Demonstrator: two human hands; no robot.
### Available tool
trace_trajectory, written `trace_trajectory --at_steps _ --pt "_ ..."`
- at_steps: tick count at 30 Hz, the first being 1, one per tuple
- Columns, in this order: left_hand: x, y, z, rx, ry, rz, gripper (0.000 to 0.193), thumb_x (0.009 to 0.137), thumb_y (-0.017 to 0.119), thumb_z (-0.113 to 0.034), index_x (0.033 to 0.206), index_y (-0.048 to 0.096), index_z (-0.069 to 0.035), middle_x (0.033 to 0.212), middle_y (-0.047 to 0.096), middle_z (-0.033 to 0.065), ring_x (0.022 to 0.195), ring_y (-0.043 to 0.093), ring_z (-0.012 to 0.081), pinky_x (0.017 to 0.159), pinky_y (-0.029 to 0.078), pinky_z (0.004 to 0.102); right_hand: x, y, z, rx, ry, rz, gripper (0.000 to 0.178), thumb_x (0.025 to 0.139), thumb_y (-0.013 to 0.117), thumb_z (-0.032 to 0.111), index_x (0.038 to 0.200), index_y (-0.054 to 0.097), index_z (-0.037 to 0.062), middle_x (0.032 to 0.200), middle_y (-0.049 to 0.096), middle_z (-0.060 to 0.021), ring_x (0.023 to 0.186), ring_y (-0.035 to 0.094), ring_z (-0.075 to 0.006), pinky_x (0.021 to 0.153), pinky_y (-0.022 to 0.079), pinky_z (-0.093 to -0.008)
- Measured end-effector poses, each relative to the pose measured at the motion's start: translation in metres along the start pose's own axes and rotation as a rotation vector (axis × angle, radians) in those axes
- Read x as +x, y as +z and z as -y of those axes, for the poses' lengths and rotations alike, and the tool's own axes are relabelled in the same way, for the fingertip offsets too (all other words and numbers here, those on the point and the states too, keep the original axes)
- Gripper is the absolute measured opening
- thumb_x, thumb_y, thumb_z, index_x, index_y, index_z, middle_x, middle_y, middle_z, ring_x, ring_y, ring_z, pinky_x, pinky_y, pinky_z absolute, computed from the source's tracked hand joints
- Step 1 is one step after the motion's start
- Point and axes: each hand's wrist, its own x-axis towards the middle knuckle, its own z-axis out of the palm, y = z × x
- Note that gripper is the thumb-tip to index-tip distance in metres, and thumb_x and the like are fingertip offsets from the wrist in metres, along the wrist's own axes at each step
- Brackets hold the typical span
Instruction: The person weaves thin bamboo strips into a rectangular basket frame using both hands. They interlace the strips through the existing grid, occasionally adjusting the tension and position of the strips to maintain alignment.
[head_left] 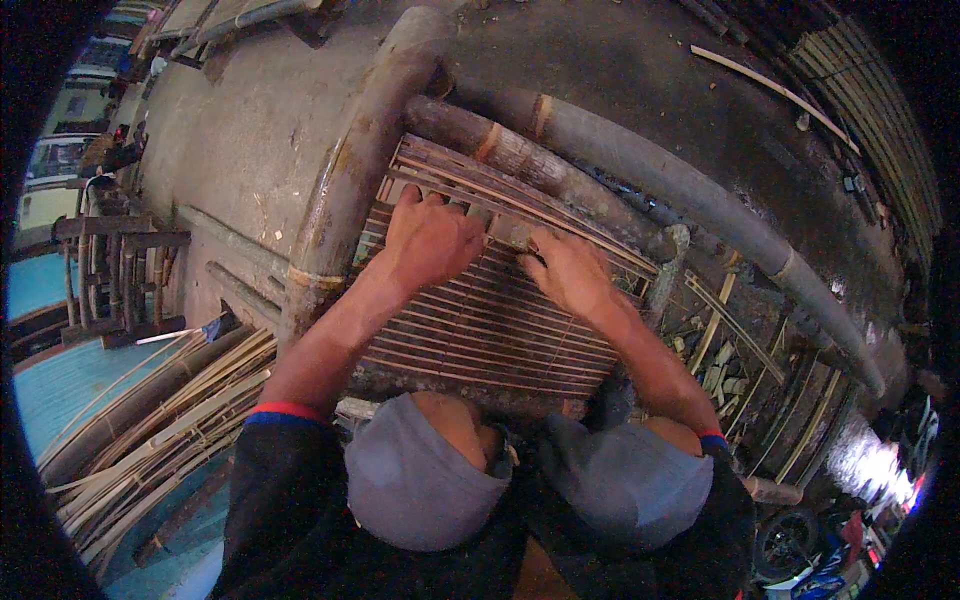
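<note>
A panel of thin, parallel bamboo slats (480, 345) lies before me, with dark gaps between the slats and thin cross ties. Along its far side runs a wider, flat bamboo strip (512, 230). My left hand (437, 238) is closed over this strip, knuckles up and fingertips curled out of sight. To its right, my right hand (572, 270) bends its fingers at the same strip, thumb tucked close below the index finger. Whether anything small sits between that thumb and finger cannot be seen.
Thick bamboo poles (350, 180) frame the panel at left, and more poles (610, 140) cross behind it. Split bamboo strips (170, 430) are bundled at lower left. Stools (120, 265) stand at far left. A wheel (785, 543) shows at lower right.
</note>
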Motion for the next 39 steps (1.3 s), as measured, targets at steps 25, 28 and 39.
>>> trace_trajectory --at_steps 25,28,39 --pt "-0.009 0.034 0.031 -0.137 0.065 -0.121 0.010 0.077 0.064 -0.016 0.080 0.072 -0.013 0.074 0.071 0.0130 0.073 0.070 0.0328 0.066 0.050 0.0442 0.034 -0.009 0.078 0.706 -0.397 -0.253 0.028 0.101 0.049 0.019 0.080 0.053 0.0012 0.066 0.051 -0.0123 0.062 0.053 -0.0267 0.059 0.041 -0.0409" --pt "-0.013 0.019 0.027 -0.638 0.069 -0.270 0.014 0.076 0.066 -0.018 0.086 0.074 -0.013 0.078 0.071 0.0121 0.075 0.069 0.0311 0.068 0.048 0.0442 0.037 -0.022 0.105 0.722 -0.280 -0.198 0.020 0.100 0.053 0.016 0.088 0.055 0.0001 0.073 0.053 -0.0198 0.065 0.054 -0.0381 0.063 0.043 -0.0469" --pt "-0.010 -0.002 -0.005 -0.096 0.070 -0.147 0.016 0.088 0.066 -0.018 0.101 0.072 -0.011 0.097 0.070 0.0082 0.096 0.066 0.0269 0.086 0.047 0.0420 -0.086 -0.007 0.010 0.648 -0.151 -0.044 0.022 0.102 0.056 0.021 0.101 0.065 0.0010 0.103 0.064 -0.0150 0.097 0.064 -0.0329 0.089 0.051 -0.0431"
